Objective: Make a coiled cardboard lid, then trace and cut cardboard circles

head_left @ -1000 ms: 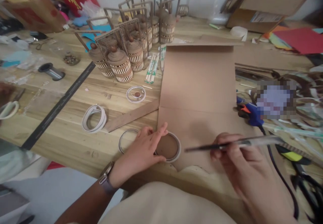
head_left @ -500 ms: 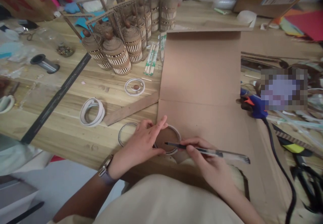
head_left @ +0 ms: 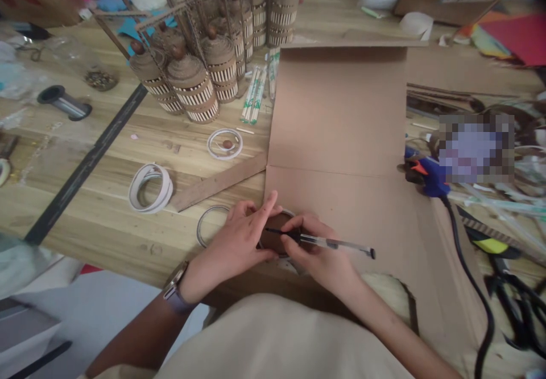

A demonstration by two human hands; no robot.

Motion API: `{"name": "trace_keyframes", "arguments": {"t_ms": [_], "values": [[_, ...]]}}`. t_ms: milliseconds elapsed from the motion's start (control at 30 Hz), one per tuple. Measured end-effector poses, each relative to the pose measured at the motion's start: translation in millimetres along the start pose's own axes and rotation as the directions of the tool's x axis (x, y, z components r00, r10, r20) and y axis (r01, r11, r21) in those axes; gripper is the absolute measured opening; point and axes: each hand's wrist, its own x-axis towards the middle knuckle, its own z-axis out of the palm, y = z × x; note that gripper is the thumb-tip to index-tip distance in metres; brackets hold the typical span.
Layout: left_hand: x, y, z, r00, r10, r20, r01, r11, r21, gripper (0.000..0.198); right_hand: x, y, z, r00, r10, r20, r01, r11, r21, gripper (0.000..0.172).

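A thin pale ring (head_left: 290,213) lies on the near left edge of the cardboard sheet (head_left: 336,117), with brown cardboard showing inside it. My left hand (head_left: 243,234) braces the ring's left side, thumb at its near edge and index finger stretched above it. Fingers of my right hand (head_left: 318,248) pinch a clear-barrelled pen (head_left: 336,244), its dark tip pointing left inside the ring. My right hand covers the ring's right side. Partly under my left hand, another thin ring (head_left: 205,228) rests on the wooden table.
Left of my hands are white tape rolls (head_left: 151,188), a cardboard strip (head_left: 222,182) and a ring around a brown bead (head_left: 227,144). Lantern-like cardboard models (head_left: 191,86) stand behind. At right lie a blue glue gun (head_left: 433,180) with its cord and black scissors (head_left: 512,305).
My right hand has moved left with the pen, bringing the tip further left inside the ring. My left hand keeps its place on the ring. The view has shifted slightly.
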Motion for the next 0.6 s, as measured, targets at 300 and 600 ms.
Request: {"name": "trace_keyframes", "arguments": {"t_ms": [300, 600], "values": [[0.2, -1.9, 1.3, 1.000, -0.004, 0.000, 0.004, 1.000, -0.008, 0.121, 4.9, 3.3, 4.3, 0.997, -0.081, -0.014, 0.081, 0.996, -0.026, 0.007], [-0.4, -2.4, 1.8, 1.000, -0.014, -0.002, 0.014, 1.000, -0.005, 0.121, 7.6, 4.5, 5.3, 0.997, -0.082, -0.016, 0.081, 0.996, -0.031, 0.006]]}}
